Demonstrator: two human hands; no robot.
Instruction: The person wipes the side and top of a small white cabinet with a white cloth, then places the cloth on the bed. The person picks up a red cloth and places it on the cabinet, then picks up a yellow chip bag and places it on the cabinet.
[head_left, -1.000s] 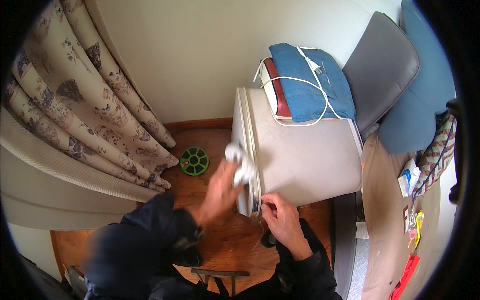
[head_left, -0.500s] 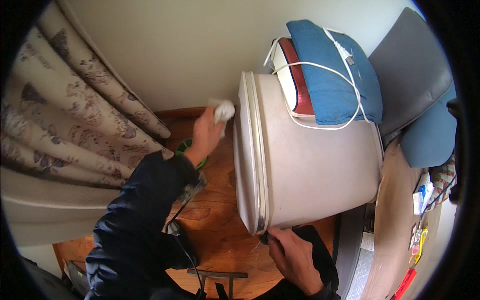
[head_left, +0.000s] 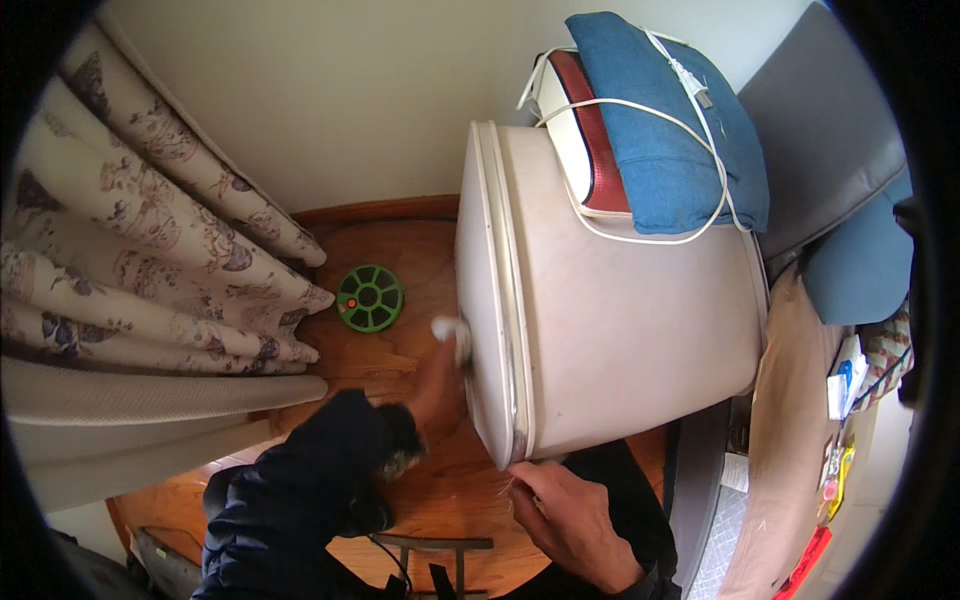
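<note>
White rag (head_left: 452, 331): bunched in left hand (head_left: 438, 388), by beige box (head_left: 640, 330)
Right hand (head_left: 577, 518): at corner, maybe steadying; can't tell grip

Room between curtain (head_left: 160, 270) and pale box (head_left: 640, 310) (green disc (head_left: 370, 297) intrudes).

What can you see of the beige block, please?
The beige block is large and boxy, with rounded corners and a smooth, leather-like surface. Pale bands edge its left face, turning shiny near the lower corner. It stands over the wood floor; what supports it is hidden. A red-and-white case, blue cloth and white cord lie on top. The left hand holds a white cloth at its left face; the right hand seems to touch its lower corner.
</note>
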